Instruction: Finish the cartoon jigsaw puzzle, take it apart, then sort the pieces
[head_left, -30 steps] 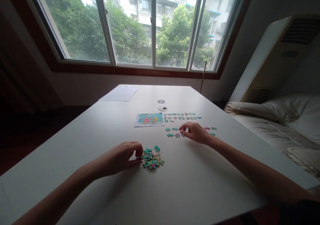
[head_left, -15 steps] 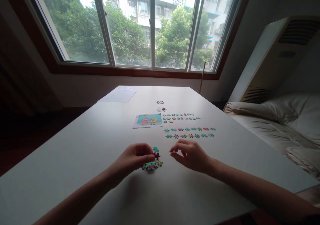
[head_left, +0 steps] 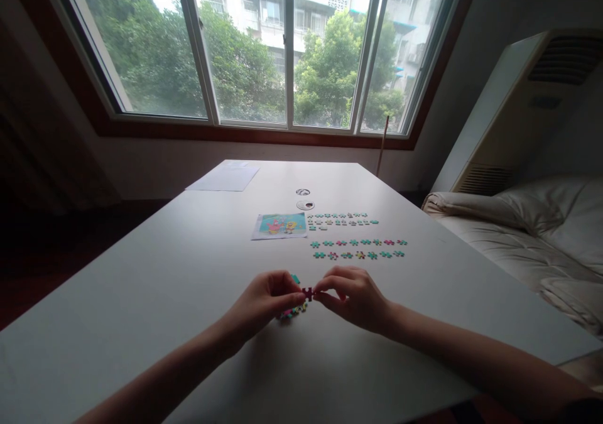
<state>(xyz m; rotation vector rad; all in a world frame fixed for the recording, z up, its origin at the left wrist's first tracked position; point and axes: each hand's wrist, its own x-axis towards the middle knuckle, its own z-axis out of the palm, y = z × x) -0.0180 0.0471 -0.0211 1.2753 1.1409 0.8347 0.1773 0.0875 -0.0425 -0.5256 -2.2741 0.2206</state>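
Note:
Between my two hands is a dark red puzzle piece (head_left: 308, 294), raised a little over the table. My left hand (head_left: 272, 295) pinches its left side with thumb and forefinger. From the other side, the thumb and forefinger of my right hand (head_left: 351, 293) close on its right tab. Below and partly behind my left hand lies a small pile of puzzle pieces (head_left: 294, 312) in mixed colours. A teal puzzle piece (head_left: 295, 279) shows just beyond my left fingers.
Several rows of puzzle pieces (head_left: 360, 255) lie to the right of a picture sheet (head_left: 279, 226) with cartoon figures. Two round items (head_left: 305, 205) sit farther back. White paper (head_left: 223, 178) lies at the far left of the white table (head_left: 141, 286). A pale sofa (head_left: 509, 223) stands at the right.
My left hand has carried the dark red piece to the right, away from the pile. My right hand has moved slightly left, and its fingertips have closed on the piece.

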